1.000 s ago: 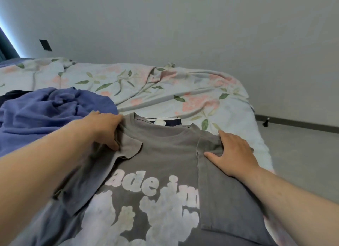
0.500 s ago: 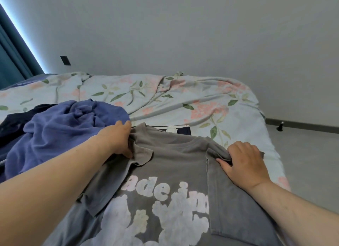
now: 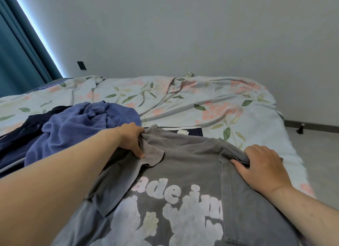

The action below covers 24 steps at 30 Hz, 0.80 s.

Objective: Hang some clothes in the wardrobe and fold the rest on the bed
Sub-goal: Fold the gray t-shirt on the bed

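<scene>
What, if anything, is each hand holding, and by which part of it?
Both hands hold the grey printed cotton T-shirt at its shoulders: the left hand grips the left shoulder fold, the right hand grips the right shoulder.

A T-shirt lies spread on the bed, nearest the viewer. The left hand grips its left shoulder and the right hand its right shoulder. A folded garment lies just behind the collar. To the left sits a crumpled shirt atop another garment. A curtain hangs far left; the floor lies right of the bed.
</scene>
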Tool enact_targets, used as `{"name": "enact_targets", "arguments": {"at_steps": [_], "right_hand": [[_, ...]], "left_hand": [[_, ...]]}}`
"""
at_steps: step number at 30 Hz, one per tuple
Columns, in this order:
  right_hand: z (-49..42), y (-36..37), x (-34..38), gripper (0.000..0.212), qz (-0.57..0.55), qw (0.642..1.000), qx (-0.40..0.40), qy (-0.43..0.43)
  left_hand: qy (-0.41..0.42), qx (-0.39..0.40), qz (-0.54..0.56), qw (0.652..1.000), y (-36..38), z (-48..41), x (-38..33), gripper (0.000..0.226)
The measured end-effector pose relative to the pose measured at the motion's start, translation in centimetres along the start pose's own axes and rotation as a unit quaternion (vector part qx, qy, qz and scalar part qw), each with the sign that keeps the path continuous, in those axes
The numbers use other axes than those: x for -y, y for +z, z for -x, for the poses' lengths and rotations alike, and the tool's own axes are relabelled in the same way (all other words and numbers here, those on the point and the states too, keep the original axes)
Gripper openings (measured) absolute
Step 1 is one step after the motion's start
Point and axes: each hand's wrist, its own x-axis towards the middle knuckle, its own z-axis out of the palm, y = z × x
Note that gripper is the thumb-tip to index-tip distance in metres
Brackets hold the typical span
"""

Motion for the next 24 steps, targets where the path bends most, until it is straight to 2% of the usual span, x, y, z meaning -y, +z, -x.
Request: {"name": "enact_targets", "arguments": {"at_steps": [4, 9, 12, 15, 17, 20, 24], "right_hand": [[0.0, 0.0, 0.0, 0.052, -0.008, 1.000, -0.001, 0.000], [0.0, 0.0, 0.0, 0.053, -0.017, 1.000, -0.002, 0.003], [0.0, 0.0, 0.0, 0.053, -0.017, 1.000, -0.002, 0.005], [0.0, 0.1, -0.1, 0.051, -0.017, 1.000, 0.001, 0.007], [0.0, 0.1, -0.1, 0.051, -0.017, 1.000, 0.002, 0.008], [0.0, 0.0, 0.0, 0.051, -0.023, 1.000, 0.007, 0.012], [0.0, -0.1, 0.0, 0.050, -0.025, 0.999, 0.009, 0.018]], "left_hand": [[0.016, 0.018, -0.001, 1.000, -0.4, -0.5, -0.6, 0.083], [0.094, -0.125, -0.043, 0.987, -0.2, 0.9, -1.5, 0.063], [0.129, -0.211, -0.039, 0.968, 0.8, 2.4, -1.0, 0.062], [0.101, -0.210, 0.014, 0.972, 2.1, 3.0, -0.1, 0.056], [0.078, -0.218, 0.013, 0.973, 2.4, 3.1, 0.1, 0.054], [0.106, -0.270, -0.041, 0.956, 2.5, 3.3, -0.2, 0.045], [0.146, -0.305, 0.007, 0.941, 3.5, 3.8, -0.1, 0.040]]}}
